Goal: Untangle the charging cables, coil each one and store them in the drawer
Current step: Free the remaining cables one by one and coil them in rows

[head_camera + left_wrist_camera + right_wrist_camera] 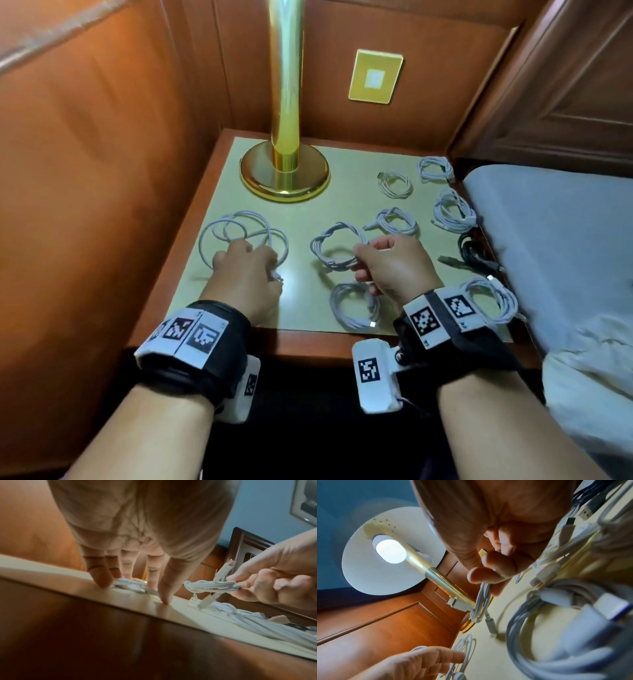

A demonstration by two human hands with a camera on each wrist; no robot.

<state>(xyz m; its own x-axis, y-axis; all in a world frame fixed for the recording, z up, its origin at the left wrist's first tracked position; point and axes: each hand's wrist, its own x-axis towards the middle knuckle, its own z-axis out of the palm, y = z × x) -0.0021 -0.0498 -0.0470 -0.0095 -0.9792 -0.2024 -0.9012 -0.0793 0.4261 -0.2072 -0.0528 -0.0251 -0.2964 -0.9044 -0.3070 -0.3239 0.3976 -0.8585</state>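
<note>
Head view: right hand [394,263] pinches coiled cable [337,246], nightstand [305,308] centre.

Lamp: brass lamp base [285,178] stands on the bedside table [308,346], beyond the grip and to its left; white lamp shade [368,566] is lit.
Wall plate: yellow wall plate [375,76] sits high beyond the grip.
Bed: grey mattress [555,233] lies to its right.

White coiled cable [337,247] lifted off tabletop, loose white cable [239,233] sprawled at left, six white coils plus one black lying right.
</note>
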